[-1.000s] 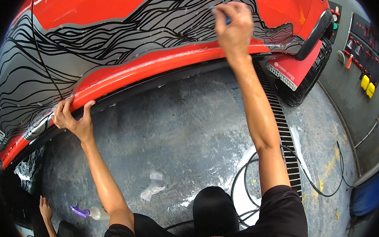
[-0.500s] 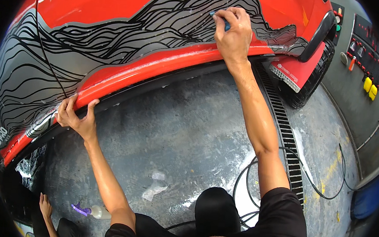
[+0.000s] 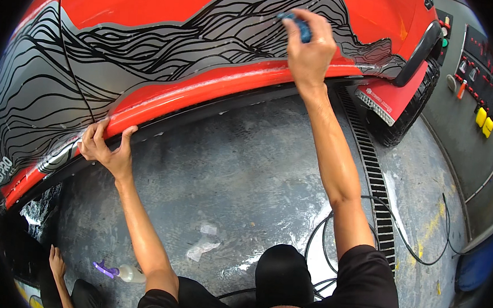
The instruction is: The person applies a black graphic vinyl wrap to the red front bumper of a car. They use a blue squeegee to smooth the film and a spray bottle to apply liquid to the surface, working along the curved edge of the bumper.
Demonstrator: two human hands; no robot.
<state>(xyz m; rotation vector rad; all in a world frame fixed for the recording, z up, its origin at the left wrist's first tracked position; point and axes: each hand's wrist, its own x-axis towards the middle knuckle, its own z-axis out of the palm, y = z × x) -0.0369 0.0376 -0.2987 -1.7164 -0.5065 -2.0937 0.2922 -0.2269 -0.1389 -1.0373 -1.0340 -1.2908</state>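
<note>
Right hand (image 3: 310, 50) shifted slightly along the red car panel (image 3: 171, 2), clamped on blue pad (image 3: 300, 26) against black wave graphic (image 3: 208, 41), left hand (image 3: 105, 145) gripping sill edge (image 3: 165, 101), fingers spread.

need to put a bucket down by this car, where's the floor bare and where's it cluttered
The wet concrete floor is bare between the left hand on the red sill and the right forearm, up to the drain grate. Crowded: black hoses right of the grate, paper scraps and a spray bottle near the knees.
</note>
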